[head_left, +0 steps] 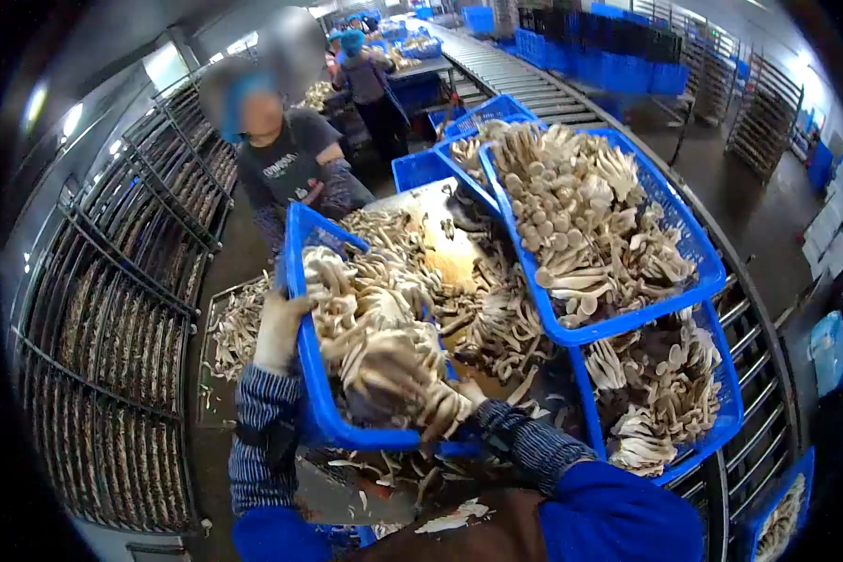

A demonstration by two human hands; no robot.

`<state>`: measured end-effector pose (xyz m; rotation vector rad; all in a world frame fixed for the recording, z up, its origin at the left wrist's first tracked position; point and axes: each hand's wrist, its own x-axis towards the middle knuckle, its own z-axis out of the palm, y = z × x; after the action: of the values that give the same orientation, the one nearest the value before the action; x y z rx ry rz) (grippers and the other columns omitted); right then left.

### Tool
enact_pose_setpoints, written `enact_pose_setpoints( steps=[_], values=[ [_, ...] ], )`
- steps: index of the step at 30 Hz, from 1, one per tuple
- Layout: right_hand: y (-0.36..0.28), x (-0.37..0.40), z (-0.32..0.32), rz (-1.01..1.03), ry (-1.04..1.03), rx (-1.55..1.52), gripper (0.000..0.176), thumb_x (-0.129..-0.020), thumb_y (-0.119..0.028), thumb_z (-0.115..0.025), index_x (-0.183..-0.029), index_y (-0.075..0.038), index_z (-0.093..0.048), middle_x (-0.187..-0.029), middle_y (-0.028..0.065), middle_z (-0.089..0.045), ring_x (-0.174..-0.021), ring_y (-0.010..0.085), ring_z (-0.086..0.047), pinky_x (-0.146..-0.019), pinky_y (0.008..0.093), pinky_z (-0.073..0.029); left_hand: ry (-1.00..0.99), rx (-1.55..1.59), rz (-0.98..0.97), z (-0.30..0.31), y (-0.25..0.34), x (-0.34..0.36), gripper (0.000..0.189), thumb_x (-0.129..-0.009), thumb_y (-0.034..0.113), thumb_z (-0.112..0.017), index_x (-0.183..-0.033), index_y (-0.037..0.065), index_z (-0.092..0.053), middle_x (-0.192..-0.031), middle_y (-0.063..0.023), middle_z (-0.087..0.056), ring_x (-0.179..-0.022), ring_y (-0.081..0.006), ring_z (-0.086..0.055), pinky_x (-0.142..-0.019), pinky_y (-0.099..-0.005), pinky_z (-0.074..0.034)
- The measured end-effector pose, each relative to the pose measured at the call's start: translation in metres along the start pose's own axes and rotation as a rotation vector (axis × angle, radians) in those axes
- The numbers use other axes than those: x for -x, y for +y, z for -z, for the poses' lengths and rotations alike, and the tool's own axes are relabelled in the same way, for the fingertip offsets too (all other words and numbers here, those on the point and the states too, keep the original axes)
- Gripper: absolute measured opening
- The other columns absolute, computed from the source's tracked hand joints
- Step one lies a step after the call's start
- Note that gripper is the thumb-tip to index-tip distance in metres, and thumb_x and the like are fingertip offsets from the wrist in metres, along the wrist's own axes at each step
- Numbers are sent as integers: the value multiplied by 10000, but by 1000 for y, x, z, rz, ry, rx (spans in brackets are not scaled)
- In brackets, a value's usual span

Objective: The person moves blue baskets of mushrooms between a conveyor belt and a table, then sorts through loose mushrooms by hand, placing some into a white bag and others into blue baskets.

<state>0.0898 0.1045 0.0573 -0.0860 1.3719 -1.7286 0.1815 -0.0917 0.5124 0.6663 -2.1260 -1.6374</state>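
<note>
A blue basket (361,438) full of pale, long-stemmed mushrooms (384,323) is tilted over the work table. My left hand (279,330), in a whitish glove, is closed on its left rim. My right hand (470,393) is at the basket's lower right side, partly hidden by mushrooms and the sleeve; its grip is not clear. Loose mushrooms (501,323) lie on the table beside the basket. To the right, a full blue basket (557,332) rests over another basket (721,426) that also holds mushrooms.
A roller conveyor (754,375) runs along the right side. Across the table stands a co-worker (286,164); another person (370,89) is farther back. Tall racks (112,375) line the left. Mushrooms (239,328) fill a tray at the left, and a basket (777,515) is at the lower right.
</note>
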Motion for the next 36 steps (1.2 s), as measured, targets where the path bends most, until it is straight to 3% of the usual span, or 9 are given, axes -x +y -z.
enact_pose_setpoints(
  steps=[9, 13, 17, 19, 24, 26, 27, 29, 36],
  values=[
    [-86, 73, 34, 282, 357, 851, 336, -931, -242, -437, -1186, -35, -508, -1127, 188, -563, -979, 321, -557, -873, 415, -434, 85, -726, -52, -155, -2, -89, 495, -741, 327, -648, -1013, -72, -539, -977, -285, -600, -901, -379, -611, -791, -419, -468],
    [-135, 156, 45, 291, 520, 251, 479, -959, -339, -400, -1257, 34, -438, -1149, 162, -565, -1046, 266, -533, -897, 355, -423, 61, -855, -190, -231, 3, -80, 425, -808, 314, -541, -996, -66, -520, -920, -281, -607, -879, -406, -603, -800, -450, -470],
    [-223, 230, 15, 338, -34, -935, 441, -923, -299, -491, -1258, -12, -469, -1149, 118, -563, -1008, 239, -535, -897, 336, -420, -370, -815, -406, -295, -21, -65, 437, -824, 310, -497, -1029, -76, -489, -909, -311, -594, -879, -432, -594, -806, -478, -460],
    [-213, 228, 30, 337, 94, -576, 425, -887, -250, -561, -1242, -27, -491, -1132, 100, -572, -981, 216, -543, -881, 329, -429, -497, -799, -397, -302, -5, -33, 493, -864, 378, -501, -1026, -88, -505, -1017, -323, -563, -960, -452, -551, -859, -456, -432],
    [-214, 228, 30, 413, 204, -206, 320, -864, -116, -595, -1156, 3, -537, -1024, 40, -604, -910, 115, -552, -837, 279, -448, -145, 57, -92, -180, -30, -13, 502, -903, 298, -502, -1326, 50, -393, -1187, -186, -542, -983, -270, -581, -853, -370, -473],
    [-203, 217, 25, 513, 294, -286, 368, -852, -94, -612, -1190, 2, -500, -1069, 44, -591, -948, 123, -541, -864, 286, -440, -43, 47, -84, -55, -214, -83, 550, -954, 434, -339, -1332, 39, -401, -1214, -180, -525, -1004, -262, -577, -794, -397, -499],
    [-200, 206, 23, 556, 297, -294, 368, -852, -94, -612, -1190, 2, -500, -1069, 44, -591, -948, 123, -541, -864, 286, -440, 105, 777, 540, -72, -172, -18, 595, -952, 465, -331, -1348, 23, -380, -1288, -153, -481, -1131, -252, -507, -874, -379, -460],
    [-191, 189, 25, 819, 632, 65, 415, -846, -87, -624, -1222, -7, -467, -1103, 44, -576, -978, 130, -529, -880, 288, -430, -177, 408, 477, -24, -353, -48, 639, -931, 506, -373, -1363, 34, -360, -1422, -131, -333, -1253, -293, -378, -1034, -398, -324],
    [-223, 235, 6, 694, 304, -187, 247, -875, -128, -588, -1065, 30, -572, -977, 52, -625, -847, 114, -571, -789, 263, -460, -309, 714, 170, 13, -277, -38, 528, -930, 419, -445, -1245, -4, -473, -1157, -135, -560, -943, -262, -576, -824, -388, -489]
  ],
)
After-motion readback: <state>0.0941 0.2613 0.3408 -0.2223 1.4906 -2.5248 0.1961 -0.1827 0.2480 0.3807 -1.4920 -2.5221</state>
